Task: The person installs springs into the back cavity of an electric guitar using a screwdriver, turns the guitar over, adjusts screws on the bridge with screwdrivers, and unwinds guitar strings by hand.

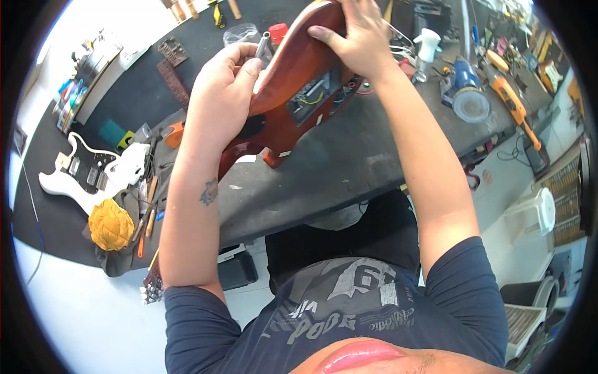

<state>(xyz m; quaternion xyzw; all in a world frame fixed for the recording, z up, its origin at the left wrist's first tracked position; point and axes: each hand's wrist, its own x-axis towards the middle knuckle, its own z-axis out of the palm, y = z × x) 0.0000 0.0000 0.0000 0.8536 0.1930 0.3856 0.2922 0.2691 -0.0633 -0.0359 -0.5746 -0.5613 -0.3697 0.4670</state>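
Note:
A glossy reddish-brown electric guitar body (pixel 296 78) is tilted up on its edge over the dark workbench (pixel 299 196). Its open back cavity shows wires and metal parts. My right hand (pixel 361 40) grips the upper rim of the body, thumb on the back face. At the body's left edge, my left hand (pixel 221 84) is closed on a hollow metal tube (pixel 264 42), like a tube wrench. The tube's open end points up. Its lower end is hidden, so I cannot tell what it touches.
On the left lie a white guitar body (pixel 71 187), a yellow cloth bundle (pixel 111 224) and several hand tools. To the right stand a white spray bottle (pixel 427 45), a blue power tool (pixel 464 78) and an orange tool (pixel 509 100). A red cap (pixel 278 31) sits behind the guitar.

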